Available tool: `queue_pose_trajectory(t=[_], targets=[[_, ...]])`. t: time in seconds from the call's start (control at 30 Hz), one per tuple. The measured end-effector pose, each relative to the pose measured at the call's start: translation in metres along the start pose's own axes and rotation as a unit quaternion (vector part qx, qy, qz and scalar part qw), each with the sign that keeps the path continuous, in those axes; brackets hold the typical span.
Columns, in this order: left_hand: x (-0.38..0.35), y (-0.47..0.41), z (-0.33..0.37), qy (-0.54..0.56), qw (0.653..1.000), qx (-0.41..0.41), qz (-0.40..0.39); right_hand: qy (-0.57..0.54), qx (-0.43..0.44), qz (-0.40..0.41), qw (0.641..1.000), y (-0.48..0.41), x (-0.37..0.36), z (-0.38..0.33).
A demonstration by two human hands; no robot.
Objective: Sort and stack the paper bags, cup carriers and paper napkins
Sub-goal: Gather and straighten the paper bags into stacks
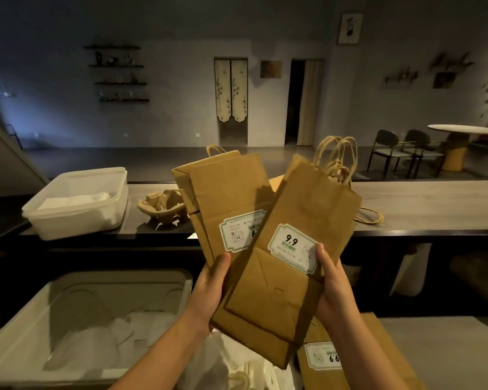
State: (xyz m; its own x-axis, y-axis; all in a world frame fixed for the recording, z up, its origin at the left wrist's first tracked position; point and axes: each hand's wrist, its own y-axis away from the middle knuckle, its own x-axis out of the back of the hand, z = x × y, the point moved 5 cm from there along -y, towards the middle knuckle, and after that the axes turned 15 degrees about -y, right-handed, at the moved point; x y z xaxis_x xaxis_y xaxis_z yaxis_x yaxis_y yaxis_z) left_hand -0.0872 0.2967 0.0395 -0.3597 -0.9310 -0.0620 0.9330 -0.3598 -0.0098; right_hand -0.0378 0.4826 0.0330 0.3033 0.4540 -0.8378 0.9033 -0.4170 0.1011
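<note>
Head-camera view of a dim café. Two bare hands hold up a fan of flat brown paper bags above a dark counter [423, 204]. The left hand [209, 288] grips the rear bags [223, 192] at their lower left edge, thumb on the front and fingers curled behind. The right hand [331, 285] grips the front bag [302, 209], thumb pressed beside its white "9.9" label and fingers hidden behind. The front bag overlaps the rear ones and tilts right, twine handles uppermost. On the counter beyond sit a pulp cup carrier [164, 206] and, to its left, a white plastic tub [76, 223] holding paper napkins [74, 202]. Another labelled bag [321, 357] lies flat at lower right. A large bin [119, 277] at lower left holds crumpled white material, possibly napkins
</note>
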Motion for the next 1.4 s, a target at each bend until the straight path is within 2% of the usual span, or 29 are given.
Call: queue_pose_trajectory(t=[0.17,0.3,0.53,0.77,1.03,1.27,1.4], targets=[[0.009,-0.005,0.002,-0.024,0.999,-0.024,0.014,-0.011,-0.054,0.036,0.998,-0.007,0.011,0.002],[0.011,-0.007,0.007,-0.076,0.996,-0.055,0.008,0.006,-0.081,0.015,0.997,-0.008,0.013,0.009],[0.007,-0.006,0.000,-0.051,0.998,-0.039,-0.015,0.040,-0.093,-0.036,0.994,-0.006,0.009,0.014],[0.004,-0.005,0.006,-0.060,0.996,-0.043,-0.043,0.051,-0.054,-0.028,0.997,-0.007,0.009,0.010],[0.014,-0.007,0.007,-0.074,0.995,-0.050,0.033,0.023,-0.039,-0.020,0.999,-0.006,0.009,0.007],[0.012,-0.006,0.003,-0.070,0.996,-0.029,0.038,0.057,-0.061,-0.041,0.996,-0.004,0.007,0.007],[0.010,-0.003,0.004,-0.054,0.998,-0.010,0.025,0.077,-0.043,-0.041,0.995,-0.004,0.006,0.005]])
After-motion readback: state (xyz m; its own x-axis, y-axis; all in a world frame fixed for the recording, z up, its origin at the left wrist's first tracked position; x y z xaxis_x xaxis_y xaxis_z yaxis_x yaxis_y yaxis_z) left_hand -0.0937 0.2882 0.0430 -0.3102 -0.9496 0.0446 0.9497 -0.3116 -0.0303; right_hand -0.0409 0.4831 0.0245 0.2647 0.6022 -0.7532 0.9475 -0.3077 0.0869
